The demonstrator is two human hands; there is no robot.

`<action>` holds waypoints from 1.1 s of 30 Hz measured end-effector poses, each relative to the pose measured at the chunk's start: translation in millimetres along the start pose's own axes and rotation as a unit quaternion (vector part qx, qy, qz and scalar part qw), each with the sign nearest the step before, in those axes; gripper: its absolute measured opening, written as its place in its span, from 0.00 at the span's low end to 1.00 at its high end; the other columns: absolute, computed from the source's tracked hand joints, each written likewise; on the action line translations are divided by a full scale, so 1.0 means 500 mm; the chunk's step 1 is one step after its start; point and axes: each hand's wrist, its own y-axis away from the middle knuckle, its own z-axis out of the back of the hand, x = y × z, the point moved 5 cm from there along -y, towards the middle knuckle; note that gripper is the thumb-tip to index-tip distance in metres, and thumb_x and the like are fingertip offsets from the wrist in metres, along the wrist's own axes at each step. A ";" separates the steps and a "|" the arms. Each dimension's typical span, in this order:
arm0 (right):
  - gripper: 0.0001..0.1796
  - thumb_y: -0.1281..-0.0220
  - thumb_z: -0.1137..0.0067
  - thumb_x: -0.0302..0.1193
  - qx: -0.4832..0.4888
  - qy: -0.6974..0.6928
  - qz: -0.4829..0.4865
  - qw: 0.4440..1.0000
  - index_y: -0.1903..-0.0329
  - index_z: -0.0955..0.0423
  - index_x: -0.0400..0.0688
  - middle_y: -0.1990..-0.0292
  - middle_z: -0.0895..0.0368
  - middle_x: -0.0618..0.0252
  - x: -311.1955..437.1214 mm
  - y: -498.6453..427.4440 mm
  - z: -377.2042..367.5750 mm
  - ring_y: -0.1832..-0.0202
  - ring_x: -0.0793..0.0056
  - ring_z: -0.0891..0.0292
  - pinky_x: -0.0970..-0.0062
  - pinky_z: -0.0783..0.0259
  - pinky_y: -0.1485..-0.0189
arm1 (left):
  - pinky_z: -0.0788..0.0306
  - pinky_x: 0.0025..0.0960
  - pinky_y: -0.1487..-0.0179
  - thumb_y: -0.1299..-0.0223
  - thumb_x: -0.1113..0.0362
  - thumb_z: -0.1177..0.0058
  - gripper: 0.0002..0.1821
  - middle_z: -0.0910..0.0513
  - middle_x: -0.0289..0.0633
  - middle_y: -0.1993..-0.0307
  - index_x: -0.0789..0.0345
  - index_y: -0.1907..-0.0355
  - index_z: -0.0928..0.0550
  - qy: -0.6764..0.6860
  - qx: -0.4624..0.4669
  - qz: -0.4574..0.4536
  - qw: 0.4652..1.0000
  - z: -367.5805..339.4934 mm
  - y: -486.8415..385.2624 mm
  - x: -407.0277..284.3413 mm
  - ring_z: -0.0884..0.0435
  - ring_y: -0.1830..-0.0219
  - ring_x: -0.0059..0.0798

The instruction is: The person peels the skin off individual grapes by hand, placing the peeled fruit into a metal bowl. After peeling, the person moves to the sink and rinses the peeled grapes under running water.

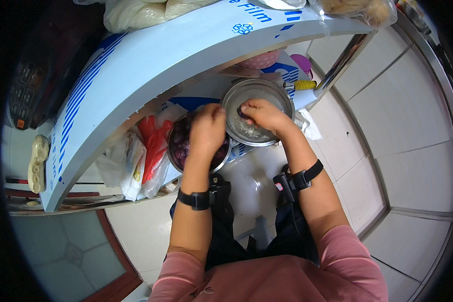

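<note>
In my right hand (262, 115) is a small dark purple fruit (242, 111), pinched between thumb and fingers over a wide metal basin (232, 92). The basin holds clear-looking water and a few bubbles. My left hand (208, 126), blurred, is above the right part of a metal bowl (227, 154) of dark purple fruits (181, 145), close to the basin's left rim. Its fingertips are curled, and whether they hold anything cannot be told. The bowl and basin stand side by side on the lower shelf.
Red and white plastic bags (151, 147) lie left of the bowl. A yellow-handled tool (305, 85) and a pink dotted bowl (262, 59) are behind the basin. The film-covered upper tabletop (151, 56) curves above the shelf, carrying bags and a dark appliance (41, 75).
</note>
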 end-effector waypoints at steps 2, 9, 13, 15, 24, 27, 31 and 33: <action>0.17 0.31 0.59 0.36 0.021 -0.231 -0.038 0.972 0.67 0.28 0.36 0.75 0.23 0.60 0.004 0.011 -0.002 0.81 0.85 0.36 0.84 0.40 0.82 | 0.29 0.38 0.57 0.38 0.53 0.53 0.21 0.20 0.54 0.65 0.70 0.55 0.22 0.078 0.064 0.059 0.993 -0.061 -0.011 -0.018 0.21 0.62 0.44; 0.25 0.31 0.60 0.45 -0.087 -0.249 -0.097 0.960 0.74 0.28 0.38 0.84 0.29 0.64 0.013 0.057 0.048 0.86 0.79 0.39 0.77 0.42 0.84 | 0.30 0.36 0.59 0.33 0.47 0.61 0.27 0.20 0.56 0.70 0.73 0.62 0.21 0.129 0.115 0.023 0.985 -0.142 -0.032 -0.076 0.21 0.67 0.41; 0.35 0.33 0.66 0.53 -0.172 -0.066 -0.067 0.981 0.82 0.27 0.37 0.88 0.31 0.63 0.021 0.053 0.067 0.85 0.72 0.34 0.72 0.39 0.77 | 0.32 0.32 0.71 0.32 0.48 0.61 0.26 0.22 0.45 0.80 0.71 0.64 0.20 0.152 0.054 0.074 0.984 -0.172 -0.036 -0.059 0.24 0.77 0.31; 0.36 0.33 0.68 0.54 -0.180 -0.118 -0.077 0.974 0.84 0.31 0.39 0.90 0.35 0.64 0.013 0.049 0.069 0.89 0.72 0.40 0.73 0.45 0.84 | 0.36 0.26 0.78 0.31 0.49 0.61 0.25 0.25 0.38 0.83 0.70 0.65 0.19 0.183 0.075 0.148 0.969 -0.191 -0.040 -0.040 0.28 0.81 0.23; 0.35 0.33 0.68 0.55 -0.172 -0.109 -0.082 0.976 0.77 0.28 0.37 0.85 0.28 0.53 -0.007 0.040 0.070 0.80 0.56 0.30 0.62 0.35 0.73 | 0.29 0.37 0.58 0.34 0.55 0.57 0.19 0.20 0.55 0.68 0.70 0.59 0.20 0.177 0.084 -0.001 0.980 -0.176 -0.039 -0.083 0.20 0.64 0.45; 0.38 0.34 0.70 0.57 -0.209 0.068 -0.049 0.974 0.68 0.22 0.34 0.71 0.21 0.43 0.002 0.042 0.065 0.59 0.43 0.25 0.59 0.33 0.52 | 0.29 0.39 0.58 0.33 0.57 0.59 0.18 0.20 0.56 0.68 0.70 0.60 0.20 0.122 0.024 0.010 0.992 -0.167 -0.052 -0.060 0.20 0.63 0.46; 0.37 0.35 0.67 0.59 -0.224 -0.003 -0.022 0.974 0.73 0.26 0.35 0.77 0.23 0.49 0.013 0.034 0.052 0.73 0.55 0.26 0.65 0.33 0.67 | 0.28 0.37 0.59 0.33 0.58 0.59 0.18 0.19 0.53 0.67 0.70 0.54 0.23 0.114 0.110 0.078 0.984 -0.190 -0.057 -0.018 0.21 0.64 0.43; 0.36 0.35 0.67 0.59 -0.157 -0.221 -0.136 0.953 0.75 0.29 0.37 0.83 0.28 0.58 -0.006 0.034 0.043 0.84 0.67 0.32 0.71 0.37 0.79 | 0.29 0.30 0.63 0.33 0.54 0.59 0.20 0.21 0.44 0.71 0.70 0.53 0.23 0.280 0.153 0.143 0.937 -0.196 -0.051 -0.010 0.23 0.70 0.30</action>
